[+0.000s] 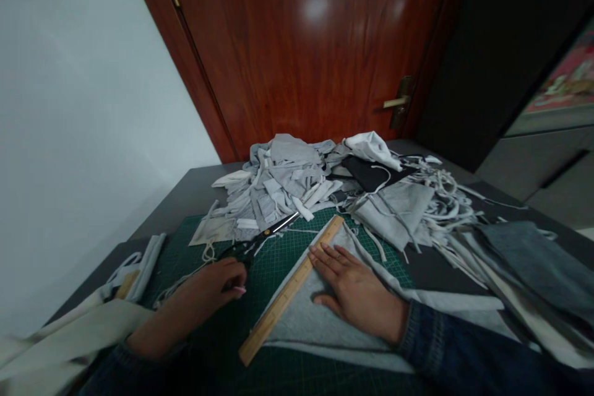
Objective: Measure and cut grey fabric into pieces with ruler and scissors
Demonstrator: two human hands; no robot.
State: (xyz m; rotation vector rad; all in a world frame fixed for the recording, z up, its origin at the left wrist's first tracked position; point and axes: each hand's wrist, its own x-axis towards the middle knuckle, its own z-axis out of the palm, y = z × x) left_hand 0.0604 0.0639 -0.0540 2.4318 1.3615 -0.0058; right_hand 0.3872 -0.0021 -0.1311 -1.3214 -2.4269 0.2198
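A wooden ruler [283, 304] lies slantwise along the edge of a folded grey knit fabric [306, 315]. My right hand [346, 284] rests flat on the fabric with its fingers spread, the fingertips touching the ruler's right side. To the left of the ruler, my left hand [211, 291] is held closed above the cutting mat. A small pink piece shows between its thumb and finger, too small to name surely. Black-handled scissors [260, 240] lie just beyond my left hand, their blades pointing away to the right.
A green cutting mat [371, 380] lies under the work. Grey and white fabric scraps [278, 179] are heaped at the back, with tangled strips [445, 198] at right. Folded dark fabric [538, 266] lies far right, cream cloth [78, 340] at left. A door [297, 43] stands behind.
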